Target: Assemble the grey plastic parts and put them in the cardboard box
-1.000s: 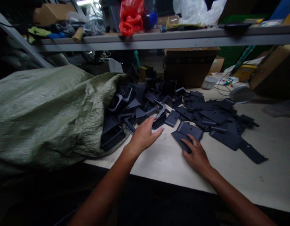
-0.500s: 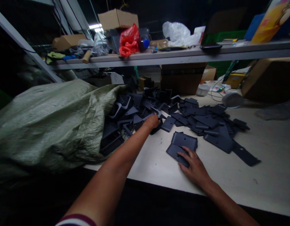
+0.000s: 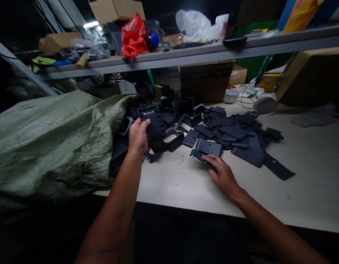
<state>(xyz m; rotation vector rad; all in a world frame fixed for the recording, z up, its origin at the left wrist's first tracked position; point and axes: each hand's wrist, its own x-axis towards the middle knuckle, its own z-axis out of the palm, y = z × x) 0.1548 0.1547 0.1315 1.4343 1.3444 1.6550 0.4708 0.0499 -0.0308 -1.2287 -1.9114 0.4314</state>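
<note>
My left hand (image 3: pixel 139 135) is closed on a dark plastic part (image 3: pixel 154 124) with a ribbed or notched edge, held up at the mouth of the green woven sack (image 3: pixel 98 135). My right hand (image 3: pixel 220 172) grips a flat black plastic panel (image 3: pixel 200 157), tilted up off the table. Just behind it lies another black panel (image 3: pixel 209 146). Between the hands are frame-shaped black parts (image 3: pixel 174 141), some with open middles. To the right spreads a heap of flat dark panels (image 3: pixel 235 132).
A shelf (image 3: pixel 169 58) runs across the back, bearing a red plastic bag (image 3: pixel 134 35) and clear plastic wrap (image 3: pixel 195 25). Under it stand a cardboard box (image 3: pixel 206 82) and a round white lid (image 3: pixel 265 106). The pale table (image 3: pixel 172 190) ends in a front edge near me.
My left hand has moved left and now holds up a dark part near the sack. My right hand has lifted the panel it rested on. The camera view has shifted.
</note>
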